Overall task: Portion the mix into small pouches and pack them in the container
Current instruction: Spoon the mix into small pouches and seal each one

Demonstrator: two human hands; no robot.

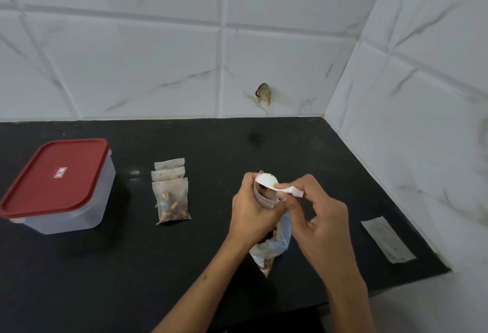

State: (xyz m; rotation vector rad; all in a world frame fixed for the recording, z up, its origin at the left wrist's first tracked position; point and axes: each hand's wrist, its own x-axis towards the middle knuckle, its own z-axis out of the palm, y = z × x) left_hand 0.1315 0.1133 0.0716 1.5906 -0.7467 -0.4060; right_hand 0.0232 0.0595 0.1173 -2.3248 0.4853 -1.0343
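White and rounded, a spoon (267, 180) tips over the mouth of a small pouch (264, 195) just right of the counter's centre. The left hand (250, 210) curls round this pouch and holds it upright. The right hand (320, 216) pinches the spoon's flat handle between thumb and fingertips at 3 o'clock of the pouch. Dark bits of mix show inside the pouch mouth, under the spoon's bowl. Below both hands, at 6 o'clock, a clear bag (272, 249) of mix lies on the black counter (184, 266), partly hidden by the left wrist.

At 9 o'clock of the hands, well apart, three filled pouches (171, 192) lie overlapping in a short row. Farther out the same way stands the container (60, 187), its red lid on. At 3 o'clock, near the counter's right edge, lies a flat pale strip (388, 239); what it is cannot be told. Marbled white tiles (158, 55) rise behind and to the right.
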